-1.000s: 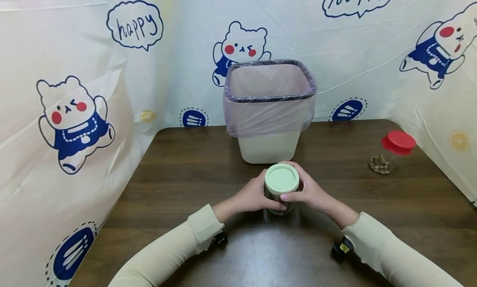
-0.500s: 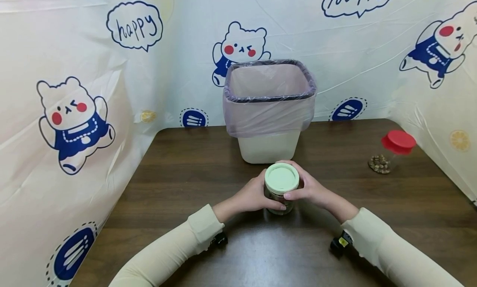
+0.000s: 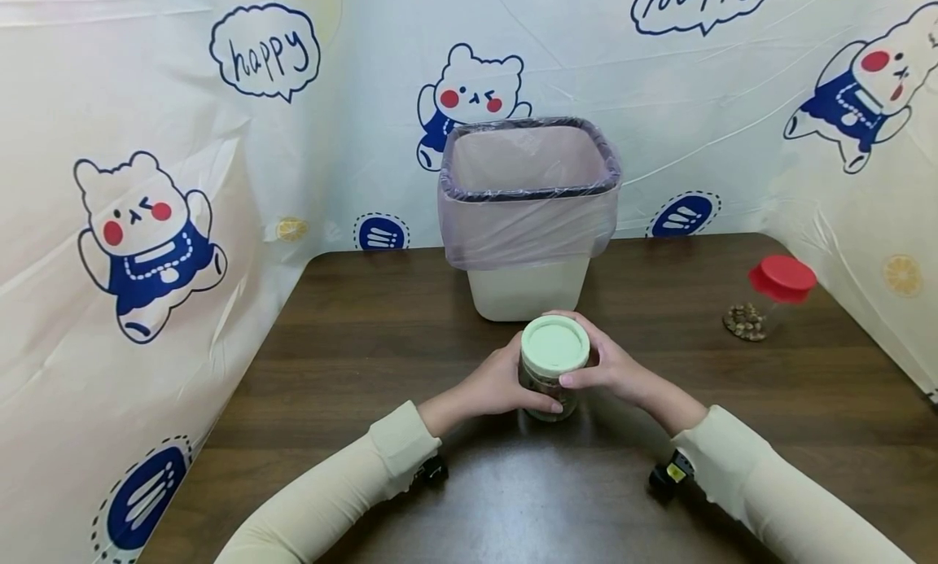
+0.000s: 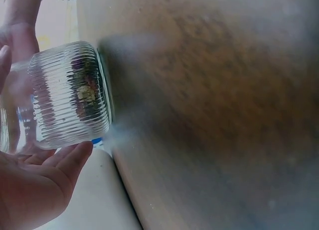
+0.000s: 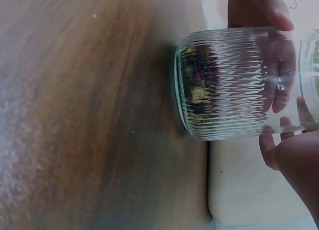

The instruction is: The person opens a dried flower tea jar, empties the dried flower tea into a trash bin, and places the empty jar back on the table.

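Just in front of the trash bin (image 3: 529, 291), your left hand (image 3: 504, 385) grips the ribbed glass jar (image 4: 70, 103) low, your right hand (image 3: 614, 375) higher near its mint-green lid (image 3: 554, 346), apparently bracing it upright from both sides.

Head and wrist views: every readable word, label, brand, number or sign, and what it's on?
"happy": left speech bubble on the printed backdrop.
"happy": right speech bubble on it, top cut off by the frame.
Yellow patch on the right wrist's black device: too small to read.
Ribbed glass jar, red-lidded jar: no text visible.
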The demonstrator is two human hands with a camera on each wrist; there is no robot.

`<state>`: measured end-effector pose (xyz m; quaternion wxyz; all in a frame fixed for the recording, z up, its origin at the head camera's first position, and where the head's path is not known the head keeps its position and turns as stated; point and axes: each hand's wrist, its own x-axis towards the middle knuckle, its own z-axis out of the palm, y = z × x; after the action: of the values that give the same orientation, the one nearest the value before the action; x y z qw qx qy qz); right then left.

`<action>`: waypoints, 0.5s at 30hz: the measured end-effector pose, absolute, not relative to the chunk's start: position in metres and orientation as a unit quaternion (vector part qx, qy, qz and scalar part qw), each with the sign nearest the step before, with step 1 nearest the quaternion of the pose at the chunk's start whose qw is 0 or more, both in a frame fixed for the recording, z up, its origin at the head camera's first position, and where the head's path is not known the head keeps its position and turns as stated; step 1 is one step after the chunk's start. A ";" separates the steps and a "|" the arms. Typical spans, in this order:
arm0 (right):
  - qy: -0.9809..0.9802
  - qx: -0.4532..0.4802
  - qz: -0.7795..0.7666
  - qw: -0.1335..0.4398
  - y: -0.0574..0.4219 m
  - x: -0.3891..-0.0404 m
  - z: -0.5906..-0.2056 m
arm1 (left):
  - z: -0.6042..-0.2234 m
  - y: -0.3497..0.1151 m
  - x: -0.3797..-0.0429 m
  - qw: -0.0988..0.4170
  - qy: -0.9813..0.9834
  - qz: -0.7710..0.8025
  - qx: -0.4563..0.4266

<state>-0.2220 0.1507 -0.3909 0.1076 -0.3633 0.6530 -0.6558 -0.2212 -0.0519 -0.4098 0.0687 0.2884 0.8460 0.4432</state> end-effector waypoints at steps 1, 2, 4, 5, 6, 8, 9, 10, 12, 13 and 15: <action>0.653 -0.363 -0.657 0.105 0.151 -0.222 -0.390 | -0.410 -0.052 -0.221 0.071 0.848 0.441 0.286; 0.653 -0.362 -0.657 0.101 0.151 -0.221 -0.389 | -0.409 -0.052 -0.221 0.073 0.850 0.437 0.284; 0.656 -0.358 -0.658 0.092 0.152 -0.220 -0.387 | -0.409 -0.052 -0.221 0.076 0.855 0.430 0.280; 0.658 -0.356 -0.658 0.087 0.153 -0.220 -0.386 | -0.409 -0.053 -0.221 0.076 0.857 0.427 0.279; 0.660 -0.354 -0.658 0.082 0.153 -0.220 -0.385 | -0.409 -0.053 -0.221 0.076 0.858 0.424 0.280; 0.664 -0.349 -0.657 0.074 0.154 -0.219 -0.384 | -0.408 -0.053 -0.221 0.075 0.859 0.421 0.283; 0.665 -0.347 -0.658 0.073 0.154 -0.219 -0.383 | -0.408 -0.053 -0.222 0.074 0.858 0.421 0.284; 0.666 -0.345 -0.658 0.071 0.155 -0.219 -0.383 | -0.408 -0.053 -0.221 0.073 0.859 0.420 0.285; 0.667 -0.343 -0.659 0.065 0.156 -0.218 -0.382 | -0.408 -0.053 -0.221 0.072 0.858 0.420 0.286; 0.667 -0.341 -0.660 0.064 0.156 -0.218 -0.382 | -0.408 -0.054 -0.221 0.073 0.858 0.420 0.286; 0.665 -0.338 -0.664 0.062 0.156 -0.218 -0.381 | -0.408 -0.054 -0.221 0.077 0.857 0.423 0.284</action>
<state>-0.2178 0.1563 -0.3809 0.0617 -0.3376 0.6645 -0.6638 -0.2214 -0.0539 -0.4079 0.0768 0.2839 0.8570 0.4232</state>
